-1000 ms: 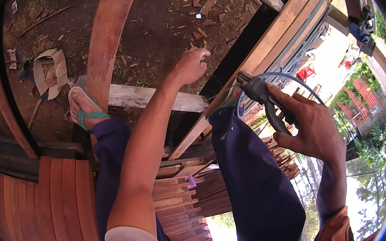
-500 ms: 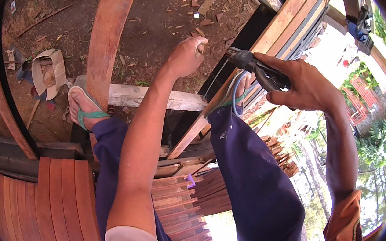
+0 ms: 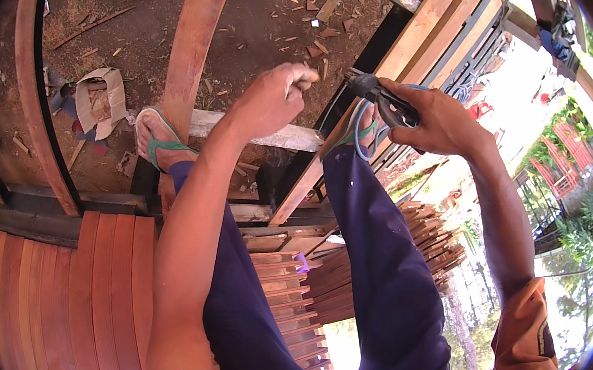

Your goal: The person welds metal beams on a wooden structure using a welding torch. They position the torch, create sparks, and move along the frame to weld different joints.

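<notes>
Tool (image 3: 382,96) near the beam (image 3: 414,35) has the right hand (image 3: 441,118) wrapped round it, so keep it off the left hand (image 3: 270,102), half curled left of the beam, maybe empty, I cannot tell.

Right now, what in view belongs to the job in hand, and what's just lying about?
Job, apparently:
- black lever-handled tool, held in the right hand
- thin blue-grey looped cable

Seemingly just lying about:
- bent tan cardboard
- small white scrap
- flat pale wood scraps
</notes>
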### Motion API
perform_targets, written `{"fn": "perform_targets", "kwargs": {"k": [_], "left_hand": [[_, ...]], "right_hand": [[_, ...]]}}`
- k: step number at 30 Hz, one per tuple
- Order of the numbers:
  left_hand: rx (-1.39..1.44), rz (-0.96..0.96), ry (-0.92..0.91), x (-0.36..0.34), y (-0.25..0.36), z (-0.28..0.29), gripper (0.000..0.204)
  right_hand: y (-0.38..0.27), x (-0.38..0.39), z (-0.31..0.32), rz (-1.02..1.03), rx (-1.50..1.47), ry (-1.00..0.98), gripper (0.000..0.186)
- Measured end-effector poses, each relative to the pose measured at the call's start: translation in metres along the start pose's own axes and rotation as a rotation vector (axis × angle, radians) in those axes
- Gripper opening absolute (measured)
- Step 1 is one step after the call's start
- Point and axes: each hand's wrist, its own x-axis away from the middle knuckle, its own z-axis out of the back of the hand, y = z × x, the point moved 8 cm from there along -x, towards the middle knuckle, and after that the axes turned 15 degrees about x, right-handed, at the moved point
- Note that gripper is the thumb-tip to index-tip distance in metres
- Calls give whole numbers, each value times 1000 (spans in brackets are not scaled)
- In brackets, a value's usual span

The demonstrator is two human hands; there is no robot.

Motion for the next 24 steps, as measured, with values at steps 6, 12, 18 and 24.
{"fn": "perform_targets", "kwargs": {"k": [6,12,18,24], "left_hand": [[243,44,-88,119,71,-55,46],[589,136,52,197,74,-122,42],[612,254,243,200,-21,-169,27],[235,166,264,172,-37,-173,17]], "right_hand": [[30,8,-14,21,29,30,88],[6,55,-30,49,203,162,95],[2,111,-62,-160,-4,219,99],[-4,131,-94,-273,-36,114,102]]}}
